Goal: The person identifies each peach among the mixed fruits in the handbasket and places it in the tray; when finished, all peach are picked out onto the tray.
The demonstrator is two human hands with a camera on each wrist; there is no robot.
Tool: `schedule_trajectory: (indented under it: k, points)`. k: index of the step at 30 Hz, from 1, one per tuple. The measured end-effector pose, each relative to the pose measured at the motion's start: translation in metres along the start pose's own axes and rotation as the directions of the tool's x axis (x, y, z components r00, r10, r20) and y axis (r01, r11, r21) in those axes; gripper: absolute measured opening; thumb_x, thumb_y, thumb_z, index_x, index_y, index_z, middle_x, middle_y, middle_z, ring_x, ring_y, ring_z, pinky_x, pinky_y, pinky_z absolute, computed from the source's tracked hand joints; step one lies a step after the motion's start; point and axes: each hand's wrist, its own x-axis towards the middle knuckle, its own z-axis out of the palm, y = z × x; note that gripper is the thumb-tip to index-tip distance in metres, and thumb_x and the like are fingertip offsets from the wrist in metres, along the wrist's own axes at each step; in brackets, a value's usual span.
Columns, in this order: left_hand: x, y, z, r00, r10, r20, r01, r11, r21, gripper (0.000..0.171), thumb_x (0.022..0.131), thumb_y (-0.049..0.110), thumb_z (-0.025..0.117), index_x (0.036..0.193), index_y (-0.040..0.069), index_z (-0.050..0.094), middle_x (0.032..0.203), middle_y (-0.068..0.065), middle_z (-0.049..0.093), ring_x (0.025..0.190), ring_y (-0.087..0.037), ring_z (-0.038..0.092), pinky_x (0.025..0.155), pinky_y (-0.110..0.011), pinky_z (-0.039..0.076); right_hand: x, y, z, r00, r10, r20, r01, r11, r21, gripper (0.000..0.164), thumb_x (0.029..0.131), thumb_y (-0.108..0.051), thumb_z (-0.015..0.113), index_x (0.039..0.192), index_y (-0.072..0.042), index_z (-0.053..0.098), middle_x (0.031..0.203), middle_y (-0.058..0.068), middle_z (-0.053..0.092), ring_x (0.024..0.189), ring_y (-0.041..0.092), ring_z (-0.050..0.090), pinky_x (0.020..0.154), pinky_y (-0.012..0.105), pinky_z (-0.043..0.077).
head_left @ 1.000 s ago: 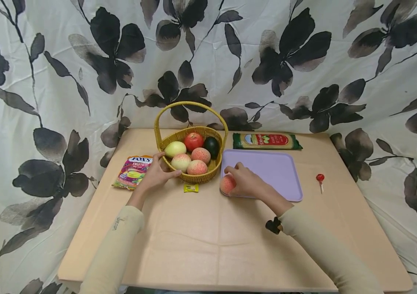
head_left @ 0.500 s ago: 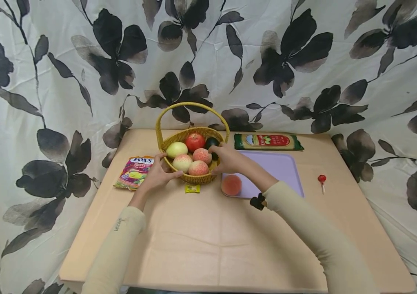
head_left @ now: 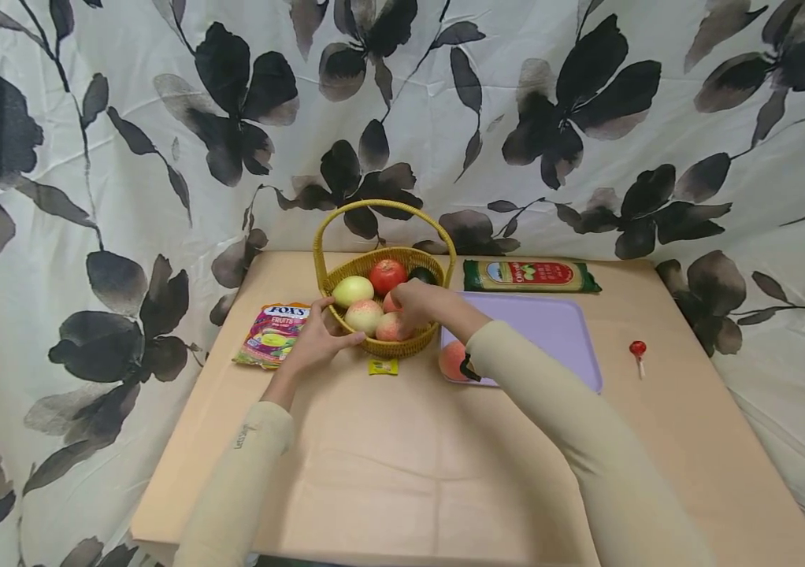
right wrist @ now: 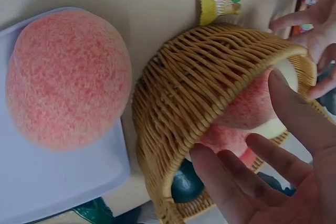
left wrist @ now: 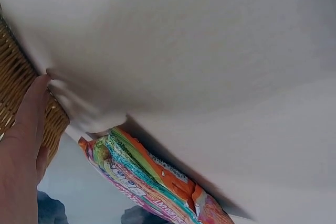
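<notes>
A yellow wicker basket [head_left: 395, 347] holds several fruits: a pale green oval one [head_left: 353, 291], a red round one [head_left: 387, 276], a dark green one [head_left: 421, 275] and speckled peaches [head_left: 364, 316]. My left hand [head_left: 317, 339] rests against the basket's left side, thumb toward the front and fingers straight along the woven wall [left wrist: 16, 77]. Over the basket's right side, my right hand [head_left: 422, 307] reaches in among the peaches, thumb and fingers spread apart in the right wrist view. Another peach [right wrist: 68, 80] sits on the near left corner of the purple tray [head_left: 530, 331].
A Fox's candy bag [head_left: 271, 335] lies left of the basket, and a small yellow wrapped candy [head_left: 383, 367] in front of it. Behind the tray is a long green packet [head_left: 530, 276]. A red lollipop [head_left: 638, 349] lies to the right.
My right hand has let go of the peach on the tray, moved left to the basket and reached in over the peaches. My left hand stays at the basket's side.
</notes>
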Motion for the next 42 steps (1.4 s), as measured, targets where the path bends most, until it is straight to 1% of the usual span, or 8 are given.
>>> schedule_trajectory:
  k: [4,8,16,24,30,36,39,42]
  points:
    - [-0.001,-0.001,0.002,1.000,0.006,0.003,-0.006,1.000,-0.003,0.119,0.084,0.043,0.087,0.164,0.011,0.005,0.175,-0.016,0.007,0.161,-0.030,0.020,0.131,-0.050,0.020,0.005,0.001,0.007,0.999,0.041,0.011,-0.041,0.999,0.002,0.036,0.086,-0.032,0.087,0.102,-0.009,0.064,0.092,0.003,0.060,0.084,0.019,0.057,0.069,0.030,0.048]
    - [-0.001,-0.002,0.003,1.000,0.013,0.001,-0.013,1.000,-0.014,0.120,0.083,0.044,0.088,0.164,0.011,0.005,0.175,-0.017,0.009,0.161,-0.030,0.022,0.131,-0.050,0.021,0.010,0.002,0.011,0.999,0.046,0.018,-0.047,0.997,0.054,0.036,0.086,-0.032,0.087,0.104,-0.009,0.066,0.086,0.002,0.058,0.079,0.018,0.057,0.065,0.028,0.049]
    - [-0.001,-0.002,0.005,1.000,-0.003,0.022,0.005,0.998,-0.057,0.114,0.088,0.030,0.085,0.164,0.011,0.002,0.175,-0.017,0.004,0.162,-0.031,0.018,0.131,-0.050,0.020,0.014,0.004,0.016,0.997,0.043,0.062,-0.054,0.980,0.194,0.049,0.087,-0.026,0.086,0.126,-0.008,0.063,0.110,0.008,0.064,0.089,0.022,0.066,0.083,0.042,0.065]
    - [-0.005,-0.006,0.008,0.999,0.030,-0.015,-0.030,1.000,-0.007,0.115,0.086,0.038,0.087,0.163,0.009,0.005,0.174,-0.019,0.010,0.161,-0.032,0.022,0.130,-0.050,0.022,0.014,0.013,0.029,1.000,0.000,-0.028,0.006,0.975,0.224,0.053,0.083,-0.027,0.088,0.127,-0.013,0.061,0.111,0.007,0.060,0.087,0.020,0.058,0.069,0.028,0.053]
    - [-0.006,-0.008,0.012,0.999,0.047,-0.026,-0.048,0.999,-0.016,0.114,0.086,0.035,0.087,0.162,0.007,0.006,0.173,-0.021,0.009,0.160,-0.033,0.022,0.130,-0.049,0.025,0.013,0.017,0.035,0.996,-0.027,-0.080,0.044,0.975,0.218,0.053,0.081,-0.029,0.089,0.126,-0.016,0.065,0.117,0.008,0.063,0.094,0.022,0.056,0.069,0.026,0.049]
    - [-0.005,-0.008,0.014,0.998,0.052,-0.025,-0.053,0.998,-0.032,0.114,0.085,0.033,0.088,0.162,0.007,0.008,0.173,-0.021,0.008,0.161,-0.033,0.021,0.129,-0.049,0.026,0.007,0.017,0.027,0.996,-0.045,-0.079,0.063,0.969,0.241,0.053,0.081,-0.026,0.089,0.127,-0.015,0.065,0.119,0.011,0.064,0.075,0.025,0.065,0.064,0.032,0.058]
    - [-0.005,-0.007,0.013,0.998,0.050,-0.026,-0.051,0.998,-0.030,0.115,0.085,0.035,0.088,0.162,0.007,0.008,0.174,-0.021,0.009,0.160,-0.033,0.021,0.129,-0.049,0.026,0.001,0.017,0.017,0.994,-0.064,-0.092,0.085,0.967,0.240,0.051,0.082,-0.023,0.088,0.127,-0.014,0.066,0.120,0.012,0.065,0.076,0.030,0.070,0.068,0.036,0.061]
    - [-0.006,-0.008,0.010,0.999,0.040,-0.031,-0.041,0.999,-0.008,0.117,0.084,0.039,0.089,0.163,0.009,0.007,0.174,-0.021,0.010,0.160,-0.033,0.022,0.130,-0.050,0.024,-0.006,0.017,0.005,0.991,-0.081,-0.111,0.103,0.971,0.217,0.049,0.082,-0.021,0.086,0.127,-0.012,0.067,0.106,0.007,0.065,0.075,0.023,0.065,0.069,0.029,0.057]
